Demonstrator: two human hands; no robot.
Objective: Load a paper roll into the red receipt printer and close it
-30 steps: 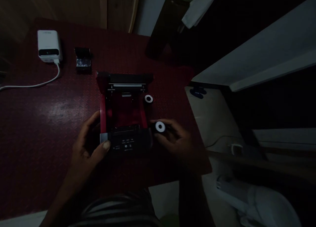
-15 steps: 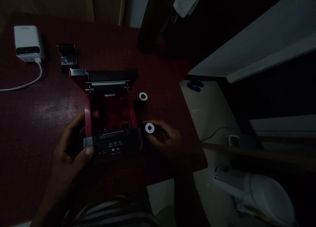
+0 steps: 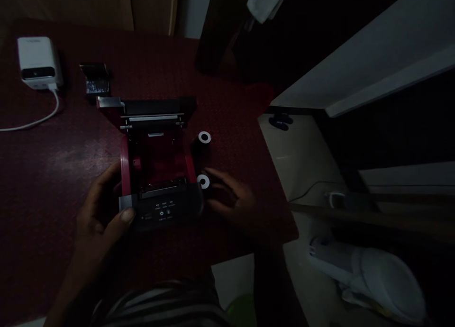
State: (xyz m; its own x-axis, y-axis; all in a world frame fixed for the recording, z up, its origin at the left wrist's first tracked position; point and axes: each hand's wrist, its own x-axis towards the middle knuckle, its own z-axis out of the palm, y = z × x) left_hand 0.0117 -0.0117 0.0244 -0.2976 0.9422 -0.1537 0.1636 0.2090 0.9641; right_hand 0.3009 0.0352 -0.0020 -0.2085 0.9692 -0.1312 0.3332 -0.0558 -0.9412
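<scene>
The scene is very dark. A small red and black printer [image 3: 156, 170] sits on a dark red table [image 3: 53, 166] with its lid swung back and its red paper bay showing. My left hand [image 3: 101, 213] grips its front left corner, thumb on the black button panel. My right hand [image 3: 231, 199] is closed round a dark roll with a white core [image 3: 203, 181], held against the printer's right side. A second roll with a white core [image 3: 204, 138] stands on the table just behind it.
A white box-shaped device [image 3: 36, 61] with a white cable [image 3: 35, 121] sits at the far left. A small black item [image 3: 95, 80] lies beside it. Right of the table edge are a pale lower surface [image 3: 298, 161] and white objects [image 3: 369, 279] on the floor.
The view shifted, so everything sits further left. My right hand has brought its roll leftward, from a short way off to right against the printer's side. My left hand kept its grip.
</scene>
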